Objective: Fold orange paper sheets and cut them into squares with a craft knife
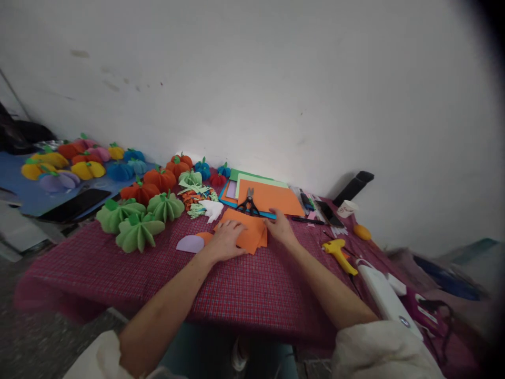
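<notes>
Several orange paper sheets lie loosely stacked on the table in front of me. My left hand rests on the stack's left part, palm down with its fingers stretched out. At the stack's right edge is my right hand, fingers apart and the thumb touching the paper's corner. Black-handled scissors lie just beyond, on a larger orange sheet. A lilac paper half-circle and an orange rounded piece, partly covered, sit left of my left hand.
Green paper pumpkins and orange ones stand at the left, near paper scraps. More pumpkins sit on a blue table. At the right are a yellow glue gun, a white device and a paper cup. A wall stands behind.
</notes>
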Action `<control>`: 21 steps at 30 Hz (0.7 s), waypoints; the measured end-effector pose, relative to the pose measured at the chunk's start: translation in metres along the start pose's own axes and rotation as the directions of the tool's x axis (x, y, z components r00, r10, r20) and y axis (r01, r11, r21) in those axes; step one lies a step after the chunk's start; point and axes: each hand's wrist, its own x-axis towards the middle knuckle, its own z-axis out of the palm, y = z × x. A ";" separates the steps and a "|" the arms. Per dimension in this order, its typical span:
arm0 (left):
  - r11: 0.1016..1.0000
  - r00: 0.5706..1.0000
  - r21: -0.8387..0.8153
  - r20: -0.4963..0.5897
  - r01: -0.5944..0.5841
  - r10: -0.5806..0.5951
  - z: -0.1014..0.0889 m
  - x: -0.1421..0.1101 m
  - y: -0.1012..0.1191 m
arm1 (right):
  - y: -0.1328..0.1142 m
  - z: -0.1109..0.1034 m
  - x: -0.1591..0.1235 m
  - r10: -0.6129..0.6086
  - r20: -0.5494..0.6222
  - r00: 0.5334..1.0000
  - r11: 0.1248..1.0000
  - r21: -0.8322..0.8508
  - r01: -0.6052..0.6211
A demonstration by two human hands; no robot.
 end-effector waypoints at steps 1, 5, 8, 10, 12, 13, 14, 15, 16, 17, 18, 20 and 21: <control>1.000 1.000 0.000 0.011 0.005 -0.005 -0.001 0.000 -0.001 | 0.007 -0.007 0.005 -0.013 -0.008 1.000 0.997 -0.080 0.012; 1.000 1.000 0.006 0.022 0.006 -0.006 -0.001 0.002 -0.002 | 0.037 -0.033 0.023 -0.035 -0.024 0.999 0.956 -0.292 0.026; 1.000 1.000 0.017 0.024 -0.014 0.014 0.000 0.002 -0.002 | 0.054 -0.039 0.032 -0.055 -0.006 0.998 0.905 -0.423 0.047; 0.999 0.999 0.030 0.025 -0.024 0.023 0.001 0.002 -0.002 | 0.061 -0.037 0.038 -0.068 0.008 0.998 0.871 -0.487 0.063; 0.999 0.999 0.044 0.029 -0.029 0.027 0.002 0.002 -0.002 | 0.065 -0.033 0.042 -0.085 0.021 0.996 0.840 -0.536 0.083; 0.998 0.999 0.050 0.031 -0.030 0.028 0.002 0.002 -0.002 | 0.066 -0.031 0.045 -0.096 0.028 0.995 0.826 -0.556 0.095; 0.998 0.999 0.054 0.031 -0.030 0.028 0.002 0.002 -0.002 | 0.067 -0.030 0.047 -0.107 0.035 0.994 0.812 -0.573 0.108; 0.998 0.999 0.056 0.031 -0.032 0.030 0.003 0.002 -0.002 | 0.068 -0.029 0.049 -0.119 0.042 0.992 0.799 -0.588 0.121; 0.998 0.999 0.058 0.031 -0.037 0.035 0.003 0.002 -0.002 | 0.068 -0.030 0.050 -0.133 0.047 0.990 0.787 -0.602 0.135; 0.997 0.999 0.059 0.028 -0.041 0.039 0.004 0.002 -0.002 | 0.067 -0.031 0.052 -0.148 0.052 0.988 0.775 -0.614 0.148; 0.997 0.999 0.062 0.026 -0.045 0.043 0.004 0.002 -0.003 | 0.067 -0.034 0.054 -0.164 0.054 0.985 0.763 -0.626 0.162; 0.996 0.999 0.071 0.025 -0.049 0.048 0.005 0.001 -0.003 | 0.064 -0.042 0.059 -0.201 0.059 0.978 0.735 -0.651 0.190; 0.996 0.999 0.075 0.027 -0.049 0.047 0.005 0.001 -0.003 | 0.062 -0.048 0.062 -0.221 0.061 0.973 0.720 -0.663 0.205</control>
